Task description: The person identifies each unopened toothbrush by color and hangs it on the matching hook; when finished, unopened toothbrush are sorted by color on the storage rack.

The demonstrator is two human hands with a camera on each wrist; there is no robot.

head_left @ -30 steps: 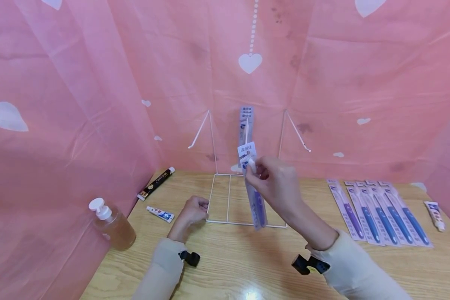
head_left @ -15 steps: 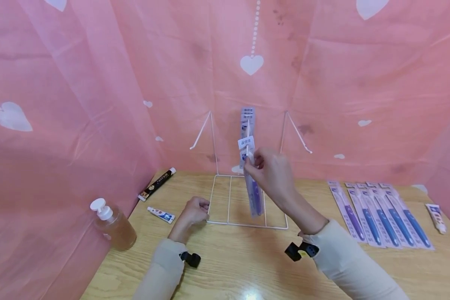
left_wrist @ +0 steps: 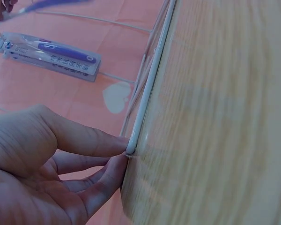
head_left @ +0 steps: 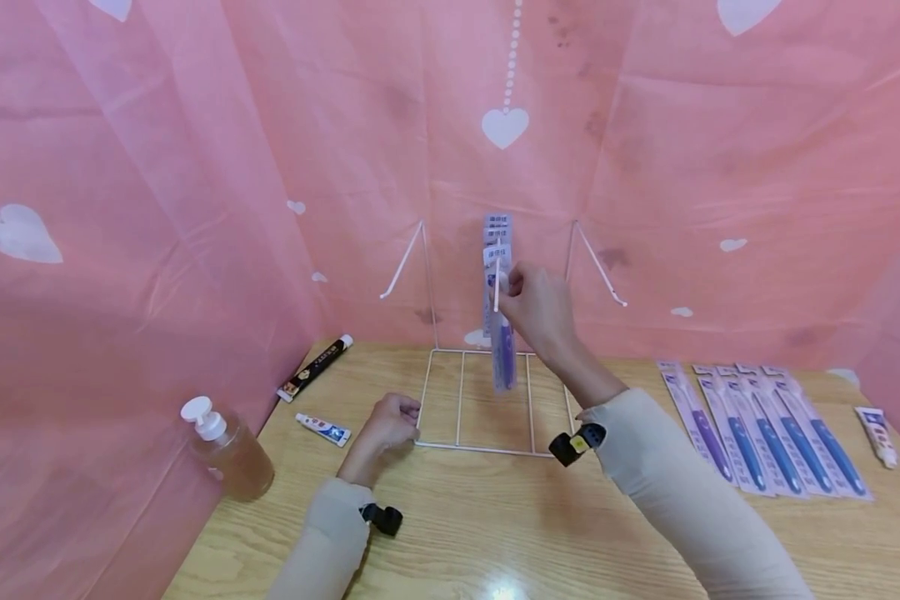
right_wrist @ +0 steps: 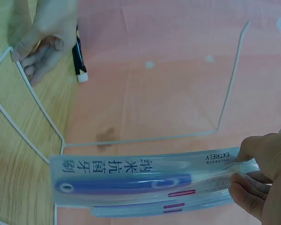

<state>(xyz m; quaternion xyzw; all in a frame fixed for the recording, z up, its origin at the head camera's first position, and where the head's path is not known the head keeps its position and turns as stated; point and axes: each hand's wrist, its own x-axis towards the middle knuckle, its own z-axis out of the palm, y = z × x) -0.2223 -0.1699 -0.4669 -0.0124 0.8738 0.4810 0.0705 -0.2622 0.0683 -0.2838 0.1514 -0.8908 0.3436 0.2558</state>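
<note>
A white wire display rack (head_left: 480, 451) stands on the table, its prongs sticking out near the top. My left hand (head_left: 386, 421) pinches the front left corner of its base between thumb and fingers, as the left wrist view confirms. My right hand (head_left: 543, 308) pinches a packaged purple toothbrush (head_left: 505, 358) near its top. The package's card is on the middle prong (head_left: 497, 287), in front of several similar packs (head_left: 498, 220) hanging there. In the right wrist view the held pack (right_wrist: 122, 183) overlaps those behind it.
Several packaged toothbrushes (head_left: 772, 433), one purple and the others blue, lie at the right. A toothpaste tube (head_left: 876, 436) lies beyond them. At left are a pump bottle (head_left: 232, 454), a black toothpaste box (head_left: 315, 367) and a small tube (head_left: 323, 429). Pink cloth (head_left: 360, 167) hangs behind.
My right hand has moved away from me and up, sliding the purple toothbrush pack from the prong's tip further back along it. The left hand stays at the rack's corner.
</note>
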